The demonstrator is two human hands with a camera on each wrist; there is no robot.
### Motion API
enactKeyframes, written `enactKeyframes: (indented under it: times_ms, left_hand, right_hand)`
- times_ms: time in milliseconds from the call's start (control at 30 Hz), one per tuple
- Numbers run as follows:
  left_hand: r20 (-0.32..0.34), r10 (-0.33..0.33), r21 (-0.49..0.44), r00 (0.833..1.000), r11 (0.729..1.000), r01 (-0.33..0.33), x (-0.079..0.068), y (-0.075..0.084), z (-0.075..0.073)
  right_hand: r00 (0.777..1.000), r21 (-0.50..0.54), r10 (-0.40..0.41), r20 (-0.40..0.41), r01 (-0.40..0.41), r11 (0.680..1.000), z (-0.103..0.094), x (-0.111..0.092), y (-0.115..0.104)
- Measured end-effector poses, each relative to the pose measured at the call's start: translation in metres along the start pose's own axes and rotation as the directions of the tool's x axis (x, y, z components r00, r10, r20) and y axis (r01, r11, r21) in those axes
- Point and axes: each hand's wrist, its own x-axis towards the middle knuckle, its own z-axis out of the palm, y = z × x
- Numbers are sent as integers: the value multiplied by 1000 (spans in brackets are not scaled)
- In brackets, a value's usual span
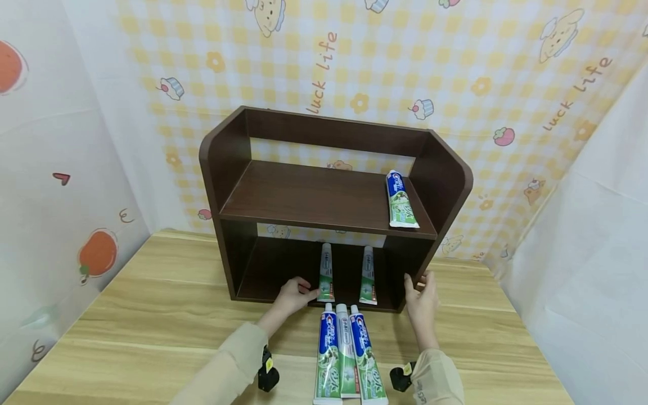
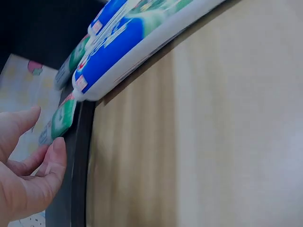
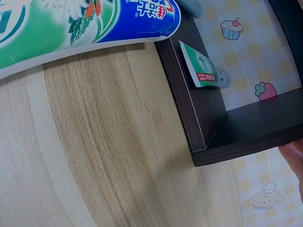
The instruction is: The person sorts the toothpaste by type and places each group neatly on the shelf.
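Observation:
On the lower board of a dark brown two-tier shelf lie two silver-green toothpaste tubes, a left tube and a right tube. My left hand is beside the crimped end of the left tube, fingers loosely bent; in the left wrist view nothing sits between thumb and fingers. Whether a fingertip touches that tube, I cannot tell. My right hand rests against the outside of the shelf's right side panel; only part of its fingers shows in the right wrist view.
A blue-green toothpaste tube lies at the right of the upper board. In front of the shelf, on the wooden table, lie a left blue-green tube, a silver-green tube and a right blue-green tube. Patterned cloth hangs behind.

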Motion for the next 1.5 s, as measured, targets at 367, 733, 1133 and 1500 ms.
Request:
enactKeyframes:
  times_ms: [367, 733, 1133, 1500]
  left_hand:
    - [109, 35, -54, 993, 998, -29, -30, -6, 13]
    - [143, 34, -46, 989, 999, -28, -47, -6, 18]
    - [183, 97, -13, 978, 995, -97, -63, -11, 29]
    - [197, 65, -13, 978, 998, -64, -78, -7, 37]
  right_hand:
    - [1000, 3, -7, -7, 7, 1000, -1, 1, -1]
    - [999, -19, 28, 33, -27, 999, 0, 1, -2]
    - [1000, -7, 29, 12, -29, 1000, 1, 2, -3]
    - [999, 2, 29, 19, -29, 1000, 0, 2, -2]
